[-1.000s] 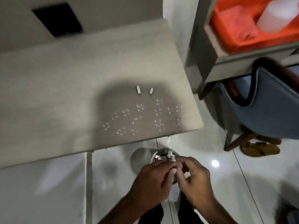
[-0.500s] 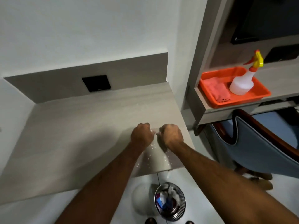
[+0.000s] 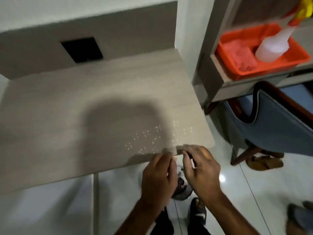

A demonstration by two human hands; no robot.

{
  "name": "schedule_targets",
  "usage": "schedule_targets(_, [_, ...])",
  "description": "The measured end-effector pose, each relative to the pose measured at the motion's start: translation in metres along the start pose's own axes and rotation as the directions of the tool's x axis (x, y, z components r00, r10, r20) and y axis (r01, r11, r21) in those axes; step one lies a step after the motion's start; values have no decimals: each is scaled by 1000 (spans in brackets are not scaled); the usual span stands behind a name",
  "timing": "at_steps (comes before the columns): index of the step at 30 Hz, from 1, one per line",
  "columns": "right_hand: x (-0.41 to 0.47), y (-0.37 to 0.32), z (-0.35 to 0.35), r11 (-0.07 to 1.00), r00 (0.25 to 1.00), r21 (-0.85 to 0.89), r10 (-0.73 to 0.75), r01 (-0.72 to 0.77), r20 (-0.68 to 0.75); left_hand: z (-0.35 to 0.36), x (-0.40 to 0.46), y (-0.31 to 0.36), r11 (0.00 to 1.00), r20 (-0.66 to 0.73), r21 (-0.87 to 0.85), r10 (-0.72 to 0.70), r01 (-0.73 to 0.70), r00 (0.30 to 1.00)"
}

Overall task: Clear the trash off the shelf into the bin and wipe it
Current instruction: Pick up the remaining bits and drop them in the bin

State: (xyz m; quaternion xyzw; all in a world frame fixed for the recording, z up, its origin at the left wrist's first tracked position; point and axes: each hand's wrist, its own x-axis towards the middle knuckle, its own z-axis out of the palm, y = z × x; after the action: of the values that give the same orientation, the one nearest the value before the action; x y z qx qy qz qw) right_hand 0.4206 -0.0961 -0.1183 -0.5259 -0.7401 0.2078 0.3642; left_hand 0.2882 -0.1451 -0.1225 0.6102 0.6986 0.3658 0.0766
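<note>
Head view, shelf: a pale grey wood-grain shelf point(image 3: 71, 119) set into a wall corner, with a black square wall plate point(image 3: 82, 49) on the panel behind it
Head view, trash: small white crumbs point(image 3: 152, 138) scattered over the shelf's near right corner, inside a broad dark shadow
Head view, bin: a round mesh metal bin point(image 3: 182, 192) on the glossy white floor below the shelf edge, mostly hidden by the hands; its contents are too blurred to name
Head view, left hand point(image 3: 157, 177): above the bin at the shelf's front edge, fingers curled and pinched together; whether it grips anything cannot be told
Head view, right hand point(image 3: 201, 168): just beside the left, fingers bent with tips near the shelf edge; whether it holds anything cannot be told
Head view, side unit: an orange plastic tray point(image 3: 240, 72) on a grey ledge to the right, holding a pink cloth point(image 3: 242, 55) and a white spray bottle point(image 3: 272, 48)
Head view, floor: a blue-backed wooden chair point(image 3: 277, 122) beneath the ledge, brown sandals point(image 3: 264, 161) beside its leg
</note>
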Motion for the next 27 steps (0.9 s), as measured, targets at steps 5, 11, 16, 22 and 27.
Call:
schedule_targets(5, [-108,91,46,978,971,-59,205,-199,123,71,-95,-32,992,249,-27,-113,123,962])
schedule_targets(11, [-165,199,127,899,836,-189,438,-396,331,184,-142,-106,899,507,260,-437,352,743])
schedule_targets(16, [-176,261,182,829,713,-323,558,-457,424,262,-154,-160,846,522,373,-532,382,667])
schedule_targets(22, [-181,295,221,763,615,-408,646,-501,453,307,-170,-192,781,537,390,-624,488,568])
schedule_targets(27, [-178,293,220,735,608,-419,677,-532,415,302,-170,-195,775,543,435,-632,458,553])
